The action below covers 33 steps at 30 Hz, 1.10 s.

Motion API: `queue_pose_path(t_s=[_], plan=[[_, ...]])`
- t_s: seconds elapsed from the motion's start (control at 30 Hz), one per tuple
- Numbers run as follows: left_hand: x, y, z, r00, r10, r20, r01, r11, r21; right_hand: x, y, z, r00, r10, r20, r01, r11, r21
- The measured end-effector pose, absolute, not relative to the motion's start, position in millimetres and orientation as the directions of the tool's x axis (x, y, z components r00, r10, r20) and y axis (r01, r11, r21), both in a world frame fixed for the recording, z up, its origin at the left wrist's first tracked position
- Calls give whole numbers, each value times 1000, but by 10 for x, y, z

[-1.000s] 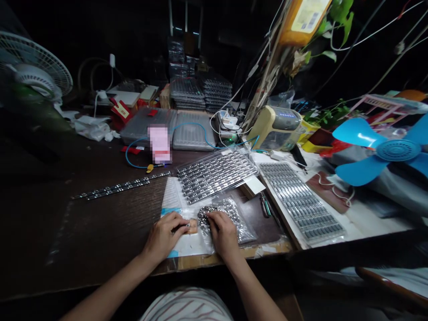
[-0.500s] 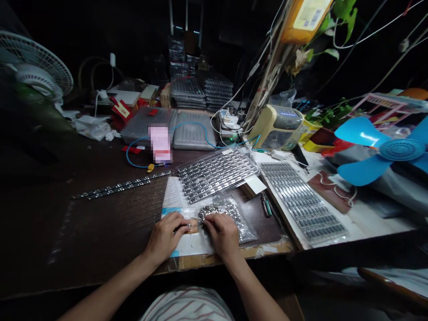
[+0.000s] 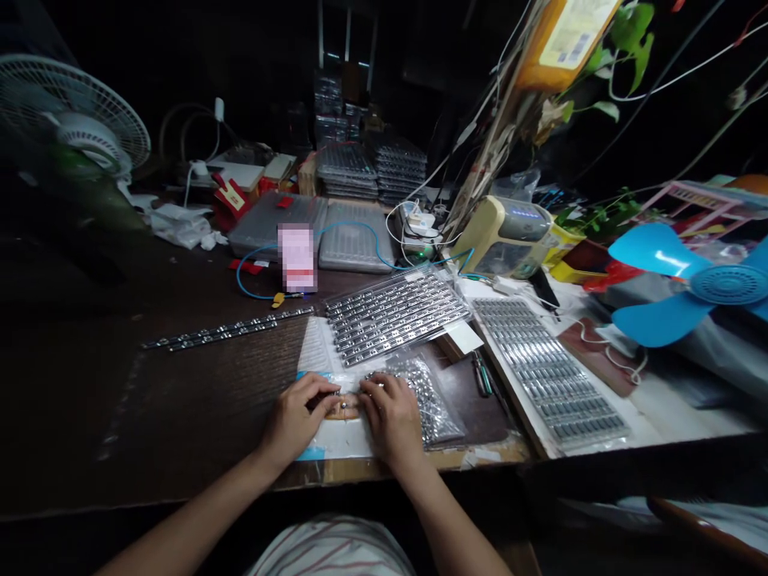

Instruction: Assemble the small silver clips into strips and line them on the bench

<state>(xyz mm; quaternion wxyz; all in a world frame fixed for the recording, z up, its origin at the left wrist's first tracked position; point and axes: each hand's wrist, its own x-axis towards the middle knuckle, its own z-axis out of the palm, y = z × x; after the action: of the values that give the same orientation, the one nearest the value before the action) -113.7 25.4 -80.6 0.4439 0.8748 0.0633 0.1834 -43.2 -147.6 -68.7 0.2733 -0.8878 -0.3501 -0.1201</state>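
A small orange-brown block (image 3: 345, 410) lies on a white sheet (image 3: 345, 442) at the front of the table, with a tiny shiny metal piece on it. My left hand (image 3: 300, 414) is at the block's left end, thumb and forefinger pinched together; what lies between them is too small to tell. My right hand (image 3: 393, 420) is just right of the block, fingers curled and closed, their tips partly hidden. Beside and partly beneath that hand lies a clear plastic bag (image 3: 441, 408) of small shiny metal parts.
Behind the hands lies a clear tray of metal strips (image 3: 393, 314). Two loose strips (image 3: 231, 330) lie to the left, and another filled tray (image 3: 546, 368) to the right. A screwdriver (image 3: 481, 374), a phone (image 3: 298, 258) and a blue fan (image 3: 720, 284) are nearby.
My right hand has come off the pile of metal parts and moved left to the block. My left hand stays at the block. The camera view has shifted slightly.
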Motion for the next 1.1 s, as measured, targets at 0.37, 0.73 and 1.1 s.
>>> queue_pose_path(t_s=[0.37,0.73,1.1], plan=[[-1044,219,-634,938,232,256,-58,-624,779,-308,-1671,-813,750,503,429,661,-587,-467],[-1057,13,-723,952,67,299,-162,-718,677,-316,-1688,-791,762,455,460,647,-549,-529],[-1066,-8,-760,958,49,282,-166,-708,686,-306,-1688,-799,771,451,451,637,-517,-572]])
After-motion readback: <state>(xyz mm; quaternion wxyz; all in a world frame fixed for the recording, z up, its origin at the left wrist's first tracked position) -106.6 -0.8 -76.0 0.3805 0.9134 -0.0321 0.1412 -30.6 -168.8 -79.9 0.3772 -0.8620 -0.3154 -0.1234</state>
